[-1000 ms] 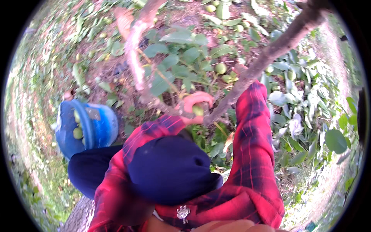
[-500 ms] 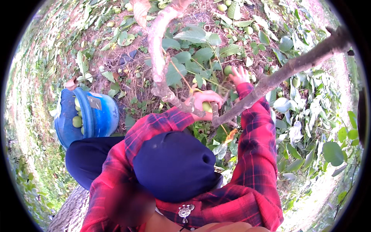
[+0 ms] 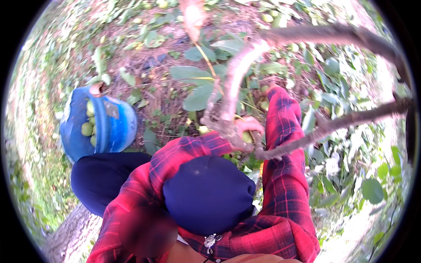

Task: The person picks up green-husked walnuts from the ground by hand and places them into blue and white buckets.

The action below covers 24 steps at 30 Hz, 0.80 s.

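Note:
My left hand (image 3: 251, 125) is closed around a green walnut (image 3: 247, 137), behind the forked tip of a bare branch (image 3: 237, 74). Beyond it, at the end of my outstretched red plaid sleeve, my right hand (image 3: 272, 85) is down at the ground among leaves. Only a small, blurred part of that hand shows, and its fingers cannot be made out. A green walnut (image 3: 264, 89) lies right beside it, and another walnut (image 3: 264, 105) is a little nearer to me.
A blue bucket (image 3: 100, 127) lies tilted at my left, with several green walnuts (image 3: 87, 129) inside. A second bare branch (image 3: 337, 127) crosses in front of my right arm. Leaves and more walnuts (image 3: 267, 18) litter the ground. My bent knee (image 3: 210, 193) is below my hands.
The branches have shifted to the right in view. My left hand, still around its walnut, appears slightly further right and lower. My right hand's fingers, spread before, are now mostly hidden.

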{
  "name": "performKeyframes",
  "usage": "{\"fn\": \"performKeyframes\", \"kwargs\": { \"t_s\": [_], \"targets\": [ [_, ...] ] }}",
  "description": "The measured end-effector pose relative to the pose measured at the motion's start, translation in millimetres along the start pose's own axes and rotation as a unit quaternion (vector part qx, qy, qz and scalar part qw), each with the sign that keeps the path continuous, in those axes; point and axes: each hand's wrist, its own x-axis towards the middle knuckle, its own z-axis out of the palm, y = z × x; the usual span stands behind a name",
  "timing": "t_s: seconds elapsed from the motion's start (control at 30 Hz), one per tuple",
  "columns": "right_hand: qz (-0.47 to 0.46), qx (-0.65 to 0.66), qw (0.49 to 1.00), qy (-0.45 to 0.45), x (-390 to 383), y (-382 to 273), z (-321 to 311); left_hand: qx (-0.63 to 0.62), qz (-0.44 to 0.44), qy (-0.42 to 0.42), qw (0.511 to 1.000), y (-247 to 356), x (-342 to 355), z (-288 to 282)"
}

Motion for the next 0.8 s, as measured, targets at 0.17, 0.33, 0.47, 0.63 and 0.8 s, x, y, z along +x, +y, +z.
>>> {"fn": "performKeyframes", "kwargs": {
  "t_s": [0.17, 0.33, 0.47, 0.63, 0.8],
  "targets": [
    [0.085, -0.019, 0.996, -0.012, -26, -24, 0, -0.026, -0.006, -0.021, 0.999, 2, -3, -12],
    [0.114, -0.08, 0.976, 0.17, -49, -36, -2, -0.041, -0.018, 0.011, 0.999, 0, 9, 1],
    [0.122, -0.126, 0.952, 0.251, -76, -19, -35, -0.036, -0.005, 0.023, 0.999, 6, 21, 10],
    [0.138, -0.098, 0.951, 0.258, -67, -4, -31, -0.058, -0.006, 0.033, 0.998, 2, 21, 14],
    [0.339, 0.496, 0.645, 0.472, -89, 56, -61, -0.037, -0.084, -0.016, 0.996, 14, -5, 17]
  ]
}}
